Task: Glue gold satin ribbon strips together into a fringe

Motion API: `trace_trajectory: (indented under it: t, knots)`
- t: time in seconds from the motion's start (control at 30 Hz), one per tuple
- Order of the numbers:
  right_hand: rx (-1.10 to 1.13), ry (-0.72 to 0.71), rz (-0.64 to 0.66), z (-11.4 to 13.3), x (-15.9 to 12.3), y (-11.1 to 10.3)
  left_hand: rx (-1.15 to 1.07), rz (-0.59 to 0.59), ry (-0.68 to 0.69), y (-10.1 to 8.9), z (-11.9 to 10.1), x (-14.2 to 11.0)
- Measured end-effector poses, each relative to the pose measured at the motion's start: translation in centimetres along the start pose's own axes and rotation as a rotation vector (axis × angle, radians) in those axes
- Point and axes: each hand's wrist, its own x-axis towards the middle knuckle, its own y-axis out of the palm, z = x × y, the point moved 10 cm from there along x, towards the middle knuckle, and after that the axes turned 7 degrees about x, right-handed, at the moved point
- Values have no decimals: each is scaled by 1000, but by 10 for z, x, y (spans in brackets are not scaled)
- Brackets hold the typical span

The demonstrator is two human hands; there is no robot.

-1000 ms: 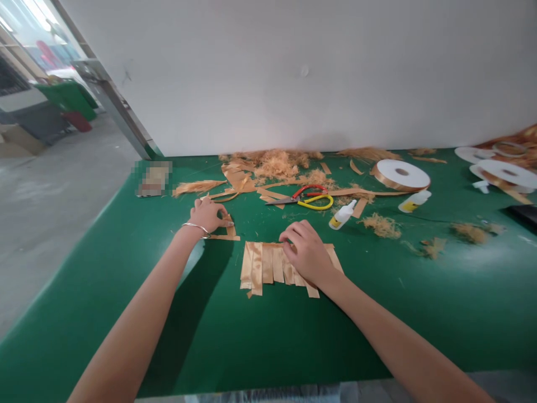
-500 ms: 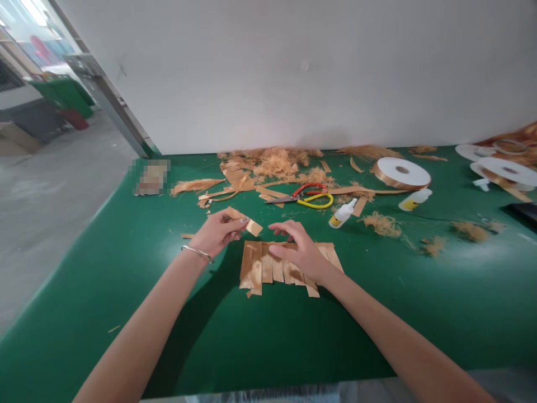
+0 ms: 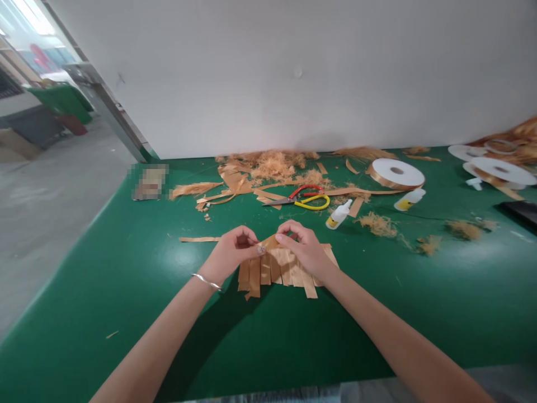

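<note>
A row of short gold ribbon strips (image 3: 280, 272) lies side by side on the green table (image 3: 126, 268). Above its far edge, my left hand (image 3: 230, 257) and my right hand (image 3: 302, 251) pinch the two ends of one short gold ribbon piece (image 3: 269, 242). Both hands have their fingers closed on it. A thin bracelet sits on my left wrist. One loose thin ribbon strip (image 3: 200, 239) lies to the left of my left hand.
Red and yellow scissors (image 3: 302, 199) lie beyond the hands among ribbon scraps and frayed fibre piles (image 3: 272, 165). Two small glue bottles (image 3: 338, 215) and a gold ribbon roll (image 3: 395, 174) stand to the right. More rolls (image 3: 495, 168) sit at the far right.
My left hand picked a short ribbon piece from the left and carried it right to the strips. My right hand lifted off the strips and took its other end.
</note>
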Motion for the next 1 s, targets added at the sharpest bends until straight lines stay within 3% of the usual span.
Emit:
trace_trajectory:
  t: [0.17,0.3,0.43,0.57,0.8,1.0]
  knots:
    - [-142,-6,108,6,4,4,281,118,75,12,1,-9]
    - [-323,2,365,8,3,16,494,60,109,-2,4,-11]
    - [-336,41,615,9,-4,32,536,108,114,-4,9,-14]
    - [-442,5,578,11,8,35,773,124,170,3,3,-18]
    - [-620,-137,513,8,26,49,1146,120,443,24,-10,-28]
    - [-643,-190,516,12,26,53,1271,120,545,34,-9,-34]
